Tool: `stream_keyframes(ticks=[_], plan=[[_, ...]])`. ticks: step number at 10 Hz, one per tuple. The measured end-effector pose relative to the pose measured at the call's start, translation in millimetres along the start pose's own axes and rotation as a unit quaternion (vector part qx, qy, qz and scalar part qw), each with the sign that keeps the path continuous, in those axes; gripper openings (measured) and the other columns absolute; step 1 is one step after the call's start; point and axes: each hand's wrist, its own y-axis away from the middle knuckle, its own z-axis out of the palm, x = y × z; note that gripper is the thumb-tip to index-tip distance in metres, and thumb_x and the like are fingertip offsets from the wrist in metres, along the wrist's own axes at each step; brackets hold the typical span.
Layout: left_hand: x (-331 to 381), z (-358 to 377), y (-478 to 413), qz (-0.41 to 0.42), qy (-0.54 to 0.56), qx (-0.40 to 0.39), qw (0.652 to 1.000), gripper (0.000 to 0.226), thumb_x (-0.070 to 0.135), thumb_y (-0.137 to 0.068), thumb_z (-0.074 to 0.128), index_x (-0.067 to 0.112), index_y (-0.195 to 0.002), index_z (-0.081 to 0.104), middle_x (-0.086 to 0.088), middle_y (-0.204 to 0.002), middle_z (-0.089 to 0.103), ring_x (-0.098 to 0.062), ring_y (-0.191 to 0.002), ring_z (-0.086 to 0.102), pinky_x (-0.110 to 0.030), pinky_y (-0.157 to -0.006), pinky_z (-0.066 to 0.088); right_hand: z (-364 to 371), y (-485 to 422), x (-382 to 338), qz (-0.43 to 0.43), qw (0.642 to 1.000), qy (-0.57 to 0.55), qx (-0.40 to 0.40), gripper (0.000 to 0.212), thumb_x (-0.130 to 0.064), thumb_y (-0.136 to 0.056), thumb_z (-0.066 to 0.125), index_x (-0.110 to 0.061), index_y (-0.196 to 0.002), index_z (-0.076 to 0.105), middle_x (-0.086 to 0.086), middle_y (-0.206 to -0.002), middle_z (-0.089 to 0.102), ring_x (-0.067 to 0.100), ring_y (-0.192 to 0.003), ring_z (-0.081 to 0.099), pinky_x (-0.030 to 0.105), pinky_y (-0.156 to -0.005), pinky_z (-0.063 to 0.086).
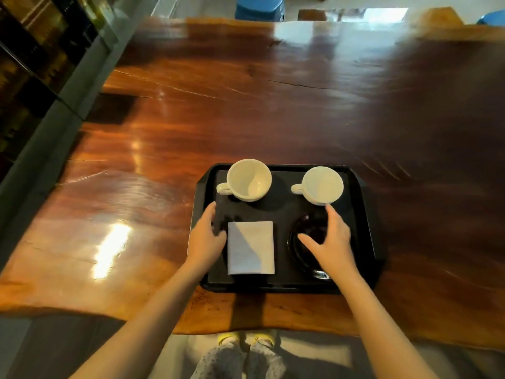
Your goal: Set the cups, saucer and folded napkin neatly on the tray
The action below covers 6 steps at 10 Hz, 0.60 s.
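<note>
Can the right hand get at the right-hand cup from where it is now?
Probably yes. The right hand hovers open over the dark saucer, its fingertips close to the right cup, with nothing between them on the tray.

The black tray [363,214] sits near the front edge of the wooden table [191,119], and most of its floor is taken. Two white cups stand along its far side, the left cup [248,179] and the right cup [322,185], with a bare strip of tray floor between them wide enough for a reach. In the near half, the folded napkin [250,247] lies left and the dark saucer [303,247] right, with a narrow lane between them. The left hand [207,236] fills the gap between napkin and left rim. The right hand [330,239] hangs over the saucer, fingers spread, blocking approach from above. Beyond the tray, the tabletop lies open on every side.
</note>
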Motion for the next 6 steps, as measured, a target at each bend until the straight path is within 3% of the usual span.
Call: stream_keyframes(ticks=[1,2,5,6], plan=[[-11,19,32,-0.011,-0.006,-0.012,1.000,0.072,0.007,-0.086,0.058,0.020,-0.147,0.022,-0.004,-0.152,0.034,-0.022,-0.138,0.033,-0.040,-0.109,0.035,-18,20,33,0.069,0.992,0.109,-0.017,0.108,-0.047,-0.070,0.074,-0.020,-0.148,0.005,0.010,-0.157,0.012,0.028,-0.144,0.005,0.047,-0.114,0.021],[-16,29,42,-0.019,-0.024,-0.004,1.000,0.072,0.000,-0.085,0.056,0.015,-0.147,0.023,-0.006,-0.151,0.034,-0.022,-0.139,0.032,-0.036,-0.110,0.032,-15,30,49,0.088,0.984,0.149,-0.050,0.118,-0.055,-0.067,0.073,-0.020,-0.149,-0.005,0.011,-0.159,-0.001,0.030,-0.145,-0.003,0.048,-0.115,0.016],[-19,39,48,-0.019,-0.044,0.008,0.999,0.067,0.000,-0.086,0.053,0.015,-0.146,0.026,-0.006,-0.146,0.041,-0.025,-0.132,0.041,-0.045,-0.105,0.042,-3,37,53,0.088,0.981,0.160,-0.064,0.123,-0.053,-0.067,0.074,-0.020,-0.147,-0.013,0.012,-0.157,-0.018,0.030,-0.145,-0.010,0.045,-0.113,0.022],[-18,38,50,-0.019,-0.046,-0.005,0.999,0.066,0.001,-0.086,0.052,0.015,-0.145,0.028,-0.006,-0.145,0.043,-0.024,-0.131,0.043,-0.041,-0.103,0.044,-2,39,53,0.073,0.978,0.183,-0.072,0.117,-0.058,-0.071,0.067,-0.018,-0.147,-0.013,0.014,-0.156,-0.019,0.031,-0.145,-0.011,0.045,-0.115,0.016]])
